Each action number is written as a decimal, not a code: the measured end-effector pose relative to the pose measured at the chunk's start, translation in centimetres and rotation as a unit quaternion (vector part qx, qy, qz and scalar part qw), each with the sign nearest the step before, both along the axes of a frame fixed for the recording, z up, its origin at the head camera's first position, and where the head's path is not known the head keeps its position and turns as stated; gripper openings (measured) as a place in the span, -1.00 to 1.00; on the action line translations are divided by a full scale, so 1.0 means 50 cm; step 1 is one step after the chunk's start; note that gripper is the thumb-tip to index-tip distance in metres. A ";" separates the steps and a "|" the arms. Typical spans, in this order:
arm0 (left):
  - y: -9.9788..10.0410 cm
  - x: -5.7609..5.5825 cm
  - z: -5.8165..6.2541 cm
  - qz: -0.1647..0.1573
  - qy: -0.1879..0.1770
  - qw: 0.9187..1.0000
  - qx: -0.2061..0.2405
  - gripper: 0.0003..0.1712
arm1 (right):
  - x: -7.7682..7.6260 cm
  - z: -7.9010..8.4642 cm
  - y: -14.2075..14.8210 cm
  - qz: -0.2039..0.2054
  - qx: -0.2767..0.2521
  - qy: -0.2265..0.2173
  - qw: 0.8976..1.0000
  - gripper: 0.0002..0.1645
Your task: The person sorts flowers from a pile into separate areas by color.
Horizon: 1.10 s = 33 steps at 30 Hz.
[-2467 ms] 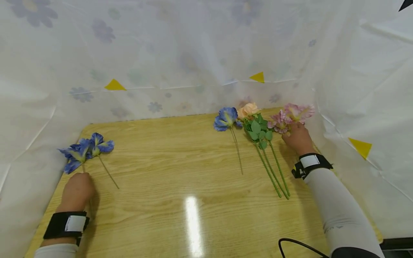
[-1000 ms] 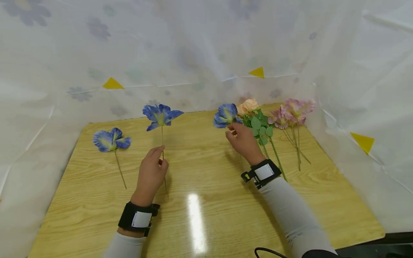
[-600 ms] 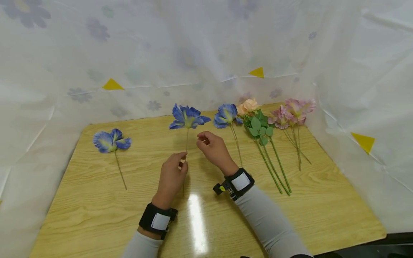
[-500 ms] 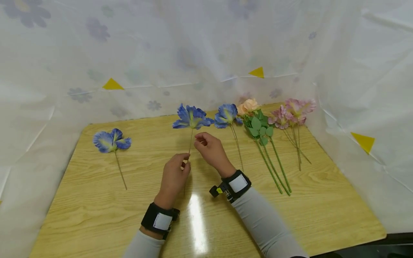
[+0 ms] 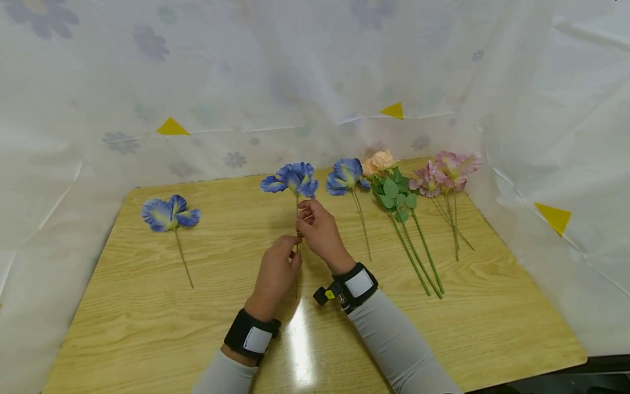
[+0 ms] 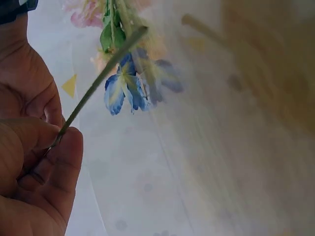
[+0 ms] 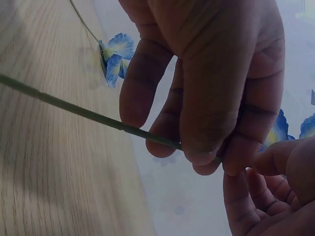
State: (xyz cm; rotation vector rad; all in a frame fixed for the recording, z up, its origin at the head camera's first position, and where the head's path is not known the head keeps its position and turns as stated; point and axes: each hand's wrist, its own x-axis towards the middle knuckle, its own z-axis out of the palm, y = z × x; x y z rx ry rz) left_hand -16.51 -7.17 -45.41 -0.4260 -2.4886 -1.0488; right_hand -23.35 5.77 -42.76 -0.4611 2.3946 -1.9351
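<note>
A blue iris [image 5: 293,178] with yellow streaks stands nearly upright over the middle of the table. My left hand [image 5: 276,268] pinches its stem between thumb and fingers, and the stem's lower end sticks out past that grip in the left wrist view [image 6: 98,81]. Just above, my right hand [image 5: 320,232] has thumb and fingers at the stem below the bloom, right beside the left fingertips. In the right wrist view the left hand [image 7: 211,73] fills the top, with the right hand [image 7: 295,172] at lower right. The right fingertips overlap the stem there.
One blue iris [image 5: 162,215] lies on the wooden table [image 5: 147,328] at left, another [image 5: 344,178] right of my hands. Further right lie peach roses [image 5: 380,162] with green stems, then pink flowers [image 5: 450,167]. White curtains [image 5: 275,65] bound the back and sides.
My left hand brought an iris from the left to the middle. My right hand left the pink flowers, passed the right-hand iris and came to the held stem. The left-lying iris shifted slightly right.
</note>
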 end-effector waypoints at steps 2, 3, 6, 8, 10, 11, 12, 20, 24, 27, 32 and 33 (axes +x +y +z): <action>0.003 0.002 -0.001 -0.003 -0.009 1.000 0.016 -0.76 | 0.000 0.001 0.001 0.001 -0.001 0.000 1.000 -0.66; 0.003 0.002 -0.001 -0.004 -0.012 1.000 0.023 -0.76 | 0.001 0.002 0.001 0.001 0.000 0.000 1.000 -0.66; 0.004 0.003 -0.002 -0.006 -0.014 0.999 0.034 -0.77 | 0.000 0.003 0.002 0.004 0.003 -0.005 1.000 -0.66; 0.004 0.003 -0.002 -0.008 -0.017 0.999 0.037 -0.78 | -0.001 0.003 0.002 0.004 0.006 -0.005 1.000 -0.66; 0.003 0.003 -0.002 -0.014 -0.023 0.999 0.040 -0.78 | -0.003 0.003 0.003 0.000 0.010 -0.001 1.000 -0.65; 0.001 0.003 -0.002 -0.021 -0.030 0.999 0.041 -0.78 | -0.005 0.003 0.005 -0.002 0.014 0.001 1.000 -0.65; -0.002 0.003 -0.003 -0.027 -0.037 0.998 0.041 -0.77 | -0.007 0.003 0.009 -0.007 0.017 0.006 1.000 -0.65; -0.077 0.002 -0.002 -0.015 -0.106 0.994 -0.014 -0.61 | -0.051 0.001 0.088 -0.074 0.051 0.013 0.996 -0.60; -0.150 0.004 0.001 0.017 -0.140 0.989 -0.044 -0.58 | -0.087 0.006 0.144 -0.103 0.078 0.019 0.991 -0.59; -0.210 0.009 0.006 0.037 -0.147 0.986 -0.068 -0.55 | -0.118 0.018 0.185 -0.122 0.125 0.054 0.983 -0.60; -0.303 0.023 0.026 0.073 -0.149 0.981 -0.096 -0.53 | -0.172 0.035 0.237 -0.127 0.214 0.112 0.962 -0.62; -0.319 0.027 0.029 0.083 -0.148 0.980 -0.100 -0.53 | -0.182 0.037 0.243 -0.124 0.229 0.121 0.958 -0.62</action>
